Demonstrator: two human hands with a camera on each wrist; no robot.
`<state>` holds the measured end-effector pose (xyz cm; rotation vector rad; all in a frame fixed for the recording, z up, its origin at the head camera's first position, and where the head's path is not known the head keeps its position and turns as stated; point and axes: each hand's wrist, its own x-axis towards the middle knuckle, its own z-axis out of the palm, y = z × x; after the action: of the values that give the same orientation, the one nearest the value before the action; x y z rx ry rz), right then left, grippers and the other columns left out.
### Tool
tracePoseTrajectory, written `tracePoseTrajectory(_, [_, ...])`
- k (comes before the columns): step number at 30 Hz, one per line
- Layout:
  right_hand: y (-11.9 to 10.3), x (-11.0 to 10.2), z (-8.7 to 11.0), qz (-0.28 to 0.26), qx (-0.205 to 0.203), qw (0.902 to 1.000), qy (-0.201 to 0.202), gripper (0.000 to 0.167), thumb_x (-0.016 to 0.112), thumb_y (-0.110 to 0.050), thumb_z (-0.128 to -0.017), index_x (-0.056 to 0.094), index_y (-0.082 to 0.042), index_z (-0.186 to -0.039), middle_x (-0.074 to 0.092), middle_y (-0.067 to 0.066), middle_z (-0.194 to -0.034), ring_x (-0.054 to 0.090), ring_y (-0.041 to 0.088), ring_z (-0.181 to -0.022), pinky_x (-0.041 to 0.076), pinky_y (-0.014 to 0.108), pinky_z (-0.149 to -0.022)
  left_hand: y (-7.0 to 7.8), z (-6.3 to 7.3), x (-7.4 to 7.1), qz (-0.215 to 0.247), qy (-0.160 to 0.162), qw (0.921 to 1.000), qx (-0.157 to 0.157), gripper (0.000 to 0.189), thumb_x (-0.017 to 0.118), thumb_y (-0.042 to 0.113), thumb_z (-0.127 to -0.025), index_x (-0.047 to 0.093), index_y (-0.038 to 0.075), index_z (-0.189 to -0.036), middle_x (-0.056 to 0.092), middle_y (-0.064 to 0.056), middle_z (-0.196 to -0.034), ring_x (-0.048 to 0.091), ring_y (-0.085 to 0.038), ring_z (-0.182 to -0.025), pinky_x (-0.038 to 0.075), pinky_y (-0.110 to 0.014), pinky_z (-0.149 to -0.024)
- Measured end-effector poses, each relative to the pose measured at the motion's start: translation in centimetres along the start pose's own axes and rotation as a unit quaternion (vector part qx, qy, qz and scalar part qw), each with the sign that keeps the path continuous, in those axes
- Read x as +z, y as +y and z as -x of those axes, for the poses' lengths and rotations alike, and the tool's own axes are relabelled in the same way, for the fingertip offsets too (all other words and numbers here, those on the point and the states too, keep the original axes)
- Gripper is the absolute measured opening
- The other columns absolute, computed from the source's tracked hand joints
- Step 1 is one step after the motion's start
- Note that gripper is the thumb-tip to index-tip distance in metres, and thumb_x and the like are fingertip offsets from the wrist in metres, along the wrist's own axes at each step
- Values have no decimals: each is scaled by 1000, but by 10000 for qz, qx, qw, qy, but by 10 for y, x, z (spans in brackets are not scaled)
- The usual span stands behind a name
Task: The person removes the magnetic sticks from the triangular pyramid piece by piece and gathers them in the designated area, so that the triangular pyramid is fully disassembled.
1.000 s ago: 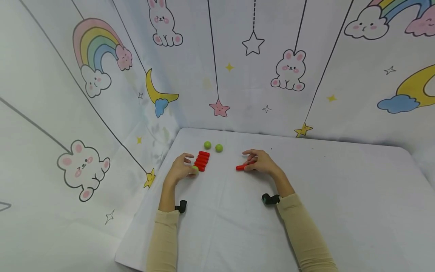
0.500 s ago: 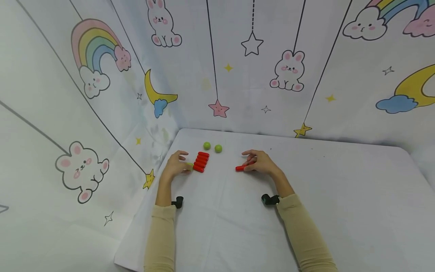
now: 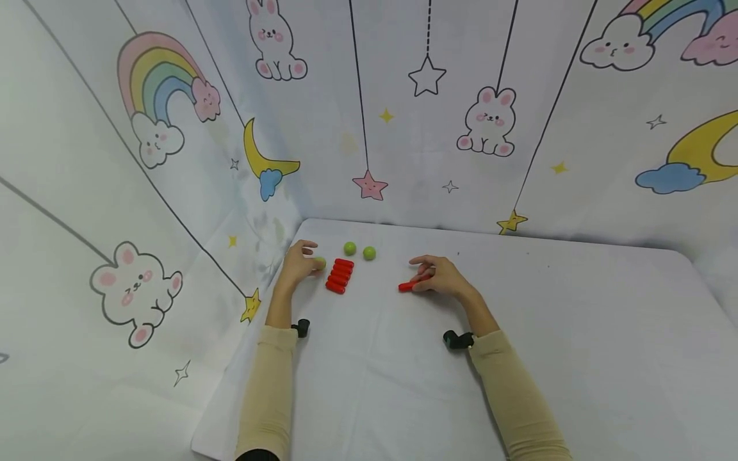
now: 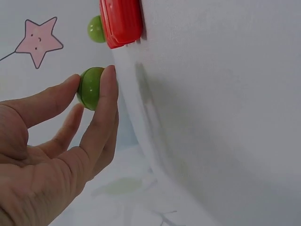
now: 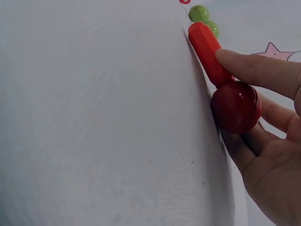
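In the head view my left hand (image 3: 298, 264) is at the far left of the table, left of a row of several red sticks (image 3: 340, 275). Its thumb and fingers pinch a green ball (image 4: 89, 88), which has a seam round it in the left wrist view. My right hand (image 3: 441, 276) is to the right of the row and holds a red stick (image 5: 207, 52) low over the table. A dark red ball (image 5: 235, 107) sits at the near end of this stick, with the thumb on the stick and other fingers behind the ball.
Two more green balls (image 3: 350, 248) (image 3: 369, 253) lie behind the row of sticks. White cloth covers the table (image 3: 369, 384). A printed curtain (image 3: 323, 128) hangs along the back and left edges.
My left hand has carried the green ball from the near end of the red row, round its left side, toward the far end. My right hand stays in place with the red stick.
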<state>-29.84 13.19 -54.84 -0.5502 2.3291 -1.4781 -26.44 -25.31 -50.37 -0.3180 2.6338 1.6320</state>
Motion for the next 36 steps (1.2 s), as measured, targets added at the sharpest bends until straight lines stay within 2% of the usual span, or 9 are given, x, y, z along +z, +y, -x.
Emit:
tracePoseTrajectory(5, [1, 0, 0, 29, -13, 10000, -12, 65, 88, -4, -82, 62, -4, -141, 66, 16, -111, 71, 21, -93, 52, 26, -74, -1, -18, 8, 58, 209, 9995, 250, 53, 71, -1, -92, 53, -2, -142, 48, -29, -143, 67, -38, -103, 62, -41, -85])
tracePoseTrajectory(9, [1, 0, 0, 11, -3, 10000, -8, 64, 88, -4, -82, 63, -4, -140, 67, 16, -110, 71, 22, -93, 52, 26, -75, 0, -29, 14, -12, 338, 9988, 358, 54, 72, -1, -91, 54, 0, -142, 49, -29, -143, 69, -37, -96, 62, -43, -84])
tracePoseTrajectory(11, [1, 0, 1, 14, 15, 10000, -2, 64, 88, -4, -82, 63, -4, -140, 67, 14, -109, 71, 21, -94, 52, 27, -75, 0, -33, 17, -36, 366, 9984, 428, 54, 72, -1, -91, 54, 1, -141, 49, -29, -144, 69, -36, -95, 63, -39, -82])
tracePoseTrajectory(17, [3, 0, 1, 91, 41, 9999, 23, 64, 88, -6, -82, 62, -6, -141, 67, 12, -109, 70, 19, -93, 51, 27, -75, 0, -45, 25, 211, 303, 9977, 575, 55, 71, -9, -92, 52, -2, -142, 45, -30, -145, 65, -37, -111, 61, -30, -78])
tracePoseTrajectory(24, [2, 0, 1, 61, -61, 10000, 44, 65, 88, -4, -81, 63, -5, -141, 65, 12, -108, 71, 19, -92, 52, 27, -74, -3, -56, 32, 154, 350, 9968, 700, 56, 72, -11, -89, 53, -4, -141, 47, -30, -142, 64, -38, -112, 62, -33, -79])
tracePoseTrajectory(30, [1, 3, 3, 319, -130, 9994, 84, 65, 89, -5, -80, 64, -8, -140, 69, 8, -104, 69, 19, -90, 54, 30, -79, -11, -66, 37, -51, 434, 9964, 730, 54, 73, -8, -89, 55, -2, -140, 50, -25, -138, 62, -37, -117, 62, -36, -81])
tracePoseTrajectory(36, [-4, -1, 6, 525, -170, 9985, -20, 70, 92, -6, -77, 63, -10, -141, 69, 6, -109, 70, 21, -102, 58, 37, -85, -9, -68, 40, 16, 345, 9968, 726, 54, 71, -8, -90, 54, -3, -141, 49, -27, -142, 61, -37, -122, 62, -40, -84])
